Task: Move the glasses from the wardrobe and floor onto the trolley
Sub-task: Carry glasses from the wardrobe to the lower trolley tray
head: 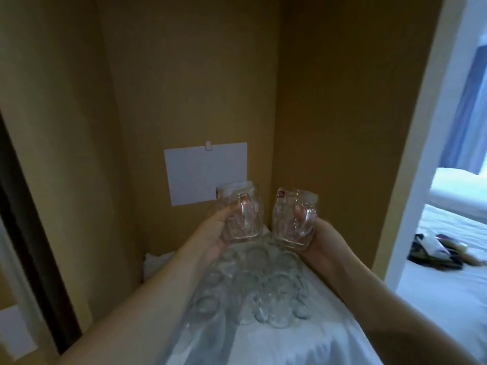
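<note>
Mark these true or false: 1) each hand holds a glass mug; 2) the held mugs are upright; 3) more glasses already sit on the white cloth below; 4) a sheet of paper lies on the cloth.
1) True: the left hand grips one glass mug, the right hand another.
2) False: both are held upside down, bases up.
3) True: a cluster of glasses stands on the white cloth.
4) False: the sheet of paper hangs on the wall.

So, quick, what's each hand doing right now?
Left hand: grips one glass mug.
Right hand: grips another glass mug.
</note>
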Demonstrator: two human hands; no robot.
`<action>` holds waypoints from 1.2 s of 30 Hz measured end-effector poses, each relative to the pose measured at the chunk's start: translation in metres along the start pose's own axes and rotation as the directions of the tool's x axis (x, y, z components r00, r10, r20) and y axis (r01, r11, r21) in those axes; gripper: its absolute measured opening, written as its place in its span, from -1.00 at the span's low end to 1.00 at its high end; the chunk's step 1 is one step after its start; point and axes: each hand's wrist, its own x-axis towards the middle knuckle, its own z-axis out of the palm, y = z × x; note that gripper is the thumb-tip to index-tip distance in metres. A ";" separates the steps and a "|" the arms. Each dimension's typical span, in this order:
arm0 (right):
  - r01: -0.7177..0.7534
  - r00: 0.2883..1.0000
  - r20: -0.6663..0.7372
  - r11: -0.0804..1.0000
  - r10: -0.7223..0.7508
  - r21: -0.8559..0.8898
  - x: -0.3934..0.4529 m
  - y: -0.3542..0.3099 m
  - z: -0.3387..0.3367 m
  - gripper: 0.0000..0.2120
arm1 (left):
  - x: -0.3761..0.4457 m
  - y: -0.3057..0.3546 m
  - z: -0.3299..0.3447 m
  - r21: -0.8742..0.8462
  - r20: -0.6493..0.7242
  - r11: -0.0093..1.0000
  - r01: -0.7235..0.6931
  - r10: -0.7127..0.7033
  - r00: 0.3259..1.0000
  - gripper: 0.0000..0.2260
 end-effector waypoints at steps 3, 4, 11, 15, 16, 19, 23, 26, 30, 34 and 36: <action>0.077 0.997 0.005 0.996 -0.077 -0.033 -0.037 -0.006 -0.014 -0.29 | -0.008 -0.009 0.023 0.049 0.140 0.999 0.015 -0.022 0.990 -0.65; 0.089 0.996 0.007 0.995 -0.089 -0.038 -0.049 -0.009 -0.019 -0.30 | -0.010 -0.012 0.032 0.056 0.175 0.998 0.027 -0.037 0.984 -0.53; 0.200 0.972 -0.079 0.958 -0.220 -0.205 -0.118 -0.056 -0.058 -0.26 | -0.017 -0.036 0.098 0.087 0.306 0.991 0.098 -0.121 0.944 -0.73; 0.263 0.952 -0.095 0.937 -0.290 -0.230 -0.153 -0.091 -0.092 -0.22 | -0.021 -0.056 0.154 0.151 0.333 0.986 0.065 -0.112 0.936 -0.08; 0.280 0.944 -0.108 0.932 -0.311 -0.232 -0.161 -0.100 -0.105 -0.24 | -0.021 -0.062 0.172 0.153 0.401 0.988 0.033 -0.092 0.911 -0.01; 0.315 0.920 -0.172 0.927 -0.351 -0.205 -0.188 -0.124 -0.149 -0.33 | -0.016 -0.091 0.225 0.101 0.510 0.994 0.037 -0.084 0.856 -0.10; 0.346 0.878 -0.282 0.920 -0.387 -0.184 -0.227 -0.157 -0.211 -0.15 | -0.008 -0.138 0.297 0.119 0.528 0.988 0.095 -0.144 0.837 -0.27; 0.375 0.839 -0.337 0.903 -0.427 -0.212 -0.259 -0.181 -0.256 -0.05 | -0.007 -0.175 0.350 0.217 0.587 0.973 0.082 -0.198 0.785 -0.43; 0.382 0.806 -0.420 0.909 -0.417 -0.169 -0.301 -0.210 -0.311 -0.23 | -0.003 -0.230 0.413 0.274 0.606 0.956 0.109 -0.259 0.752 -0.61; 0.407 0.743 -0.503 0.894 -0.442 -0.185 -0.340 -0.237 -0.365 -0.12 | -0.006 -0.275 0.478 0.277 0.613 0.945 0.172 -0.312 0.726 -0.51; 0.419 0.712 -0.525 0.882 -0.467 -0.217 -0.359 -0.247 -0.383 0.12 | -0.008 -0.296 0.507 0.289 0.614 0.936 0.200 -0.342 0.712 -0.43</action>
